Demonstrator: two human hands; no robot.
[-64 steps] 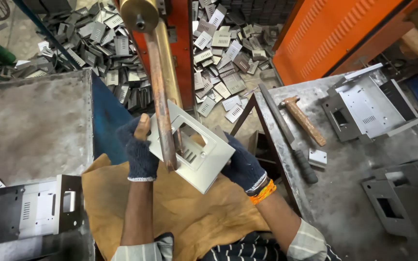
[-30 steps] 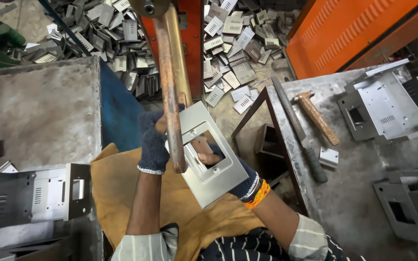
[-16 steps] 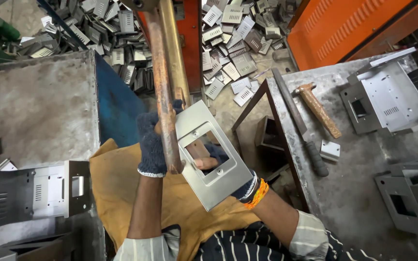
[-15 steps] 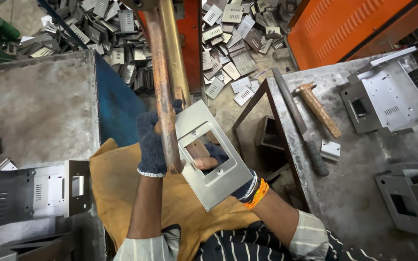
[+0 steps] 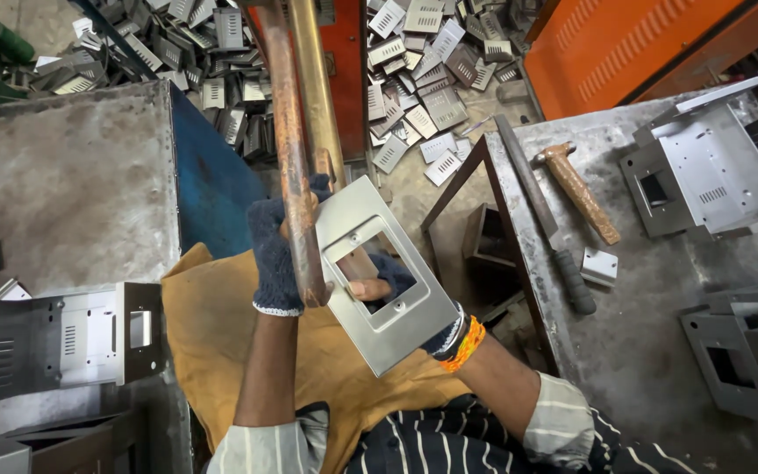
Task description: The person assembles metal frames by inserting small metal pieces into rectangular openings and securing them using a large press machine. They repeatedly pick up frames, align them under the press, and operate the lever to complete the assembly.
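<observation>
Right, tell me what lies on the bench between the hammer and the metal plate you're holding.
In the head view, a long dark bar tool lies between the hammer and the metal plate, along the bench's edge, with a rusty angle frame beside it.

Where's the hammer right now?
The hammer lies on the right-hand metal table, beside a long dark bar, left of the grey sheet-metal box.

Metal workshop: steel benches (image 5: 63, 193), hammer (image 5: 579, 189), punched sheet-metal scrap (image 5: 414, 70) on floor.
</observation>
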